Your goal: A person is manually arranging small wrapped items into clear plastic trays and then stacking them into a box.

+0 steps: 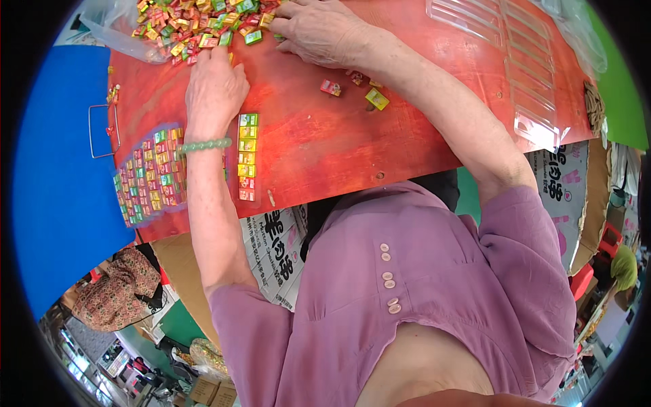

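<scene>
A heap of small coloured boxes [203, 24], red, yellow and green, lies at the far left of the red table [325, 142]. My left hand [215, 85], below a green bead bracelet [203, 145], has its fingers stretched to the heap's near edge, fingertips on the boxes. At the heap's right side is my right hand [322, 32], fingers apart and touching boxes there. A single column of the same boxes [247, 156] stands right of my left wrist. Left of that wrist, a block of many boxes in rows [150, 176] is partly hidden by my forearm.
Several loose boxes [377, 99] lie under my right forearm. Clear plastic trays [529, 68] sit at the right, near a plastic bag [580, 34]. Another clear bag [112, 27] is beside the heap. A wire handle [103, 131] shows at the table's left edge.
</scene>
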### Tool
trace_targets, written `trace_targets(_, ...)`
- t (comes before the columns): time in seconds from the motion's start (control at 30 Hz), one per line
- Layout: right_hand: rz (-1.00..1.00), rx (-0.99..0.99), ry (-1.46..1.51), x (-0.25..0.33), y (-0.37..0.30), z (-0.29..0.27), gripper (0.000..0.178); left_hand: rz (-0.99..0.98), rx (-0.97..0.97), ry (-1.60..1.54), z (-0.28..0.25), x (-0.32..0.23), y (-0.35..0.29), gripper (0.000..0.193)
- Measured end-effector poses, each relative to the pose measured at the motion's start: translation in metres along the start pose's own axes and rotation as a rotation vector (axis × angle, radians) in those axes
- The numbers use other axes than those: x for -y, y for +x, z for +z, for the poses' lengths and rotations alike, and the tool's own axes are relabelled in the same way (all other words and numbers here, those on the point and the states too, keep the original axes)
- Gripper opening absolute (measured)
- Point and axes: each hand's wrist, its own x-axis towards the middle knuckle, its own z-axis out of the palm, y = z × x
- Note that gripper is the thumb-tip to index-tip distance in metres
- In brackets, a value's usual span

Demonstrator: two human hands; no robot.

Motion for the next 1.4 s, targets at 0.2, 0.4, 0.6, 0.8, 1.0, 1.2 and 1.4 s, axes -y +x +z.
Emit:
trace_targets(0.2,-0.023,-0.015,0.303,-0.016,-0.037,0.001,0.022,0.214,-0.166,-0.138,0.024,-0.04,0.013,0.028)
trace_targets(0.4,-0.083,0.054,0.459,-0.035,-0.072,-0.025,0.023,0.335,-0.057,-0.373,0.012,-0.081,-0.003,0.025)
trace_targets(0.6,0.016,-0.08,0.683,-0.039,-0.114,-0.046,0.024,0.38,0.163,-0.536,-0.012,-0.088,-0.031,0.03)
trace_targets(0.8,0.409,0.034,0.823,-0.033,-0.139,-0.048,0.018,0.376,-0.092,-0.423,-0.007,-0.099,-0.066,0.03)
trace_targets(1.0,0.444,-0.105,0.69,-0.021,-0.162,-0.056,0.014,0.243,-0.051,-0.519,-0.003,-0.115,-0.086,0.033)
trace_targets(1.2,0.522,-0.106,0.591,-0.003,-0.178,-0.068,0.018,0.197,-0.058,-0.582,0.001,-0.12,-0.093,0.035)
trace_targets(1.4,0.475,-0.04,0.647,0.002,-0.193,-0.083,0.026,0.247,-0.121,-0.602,0.009,-0.119,-0.093,0.031)
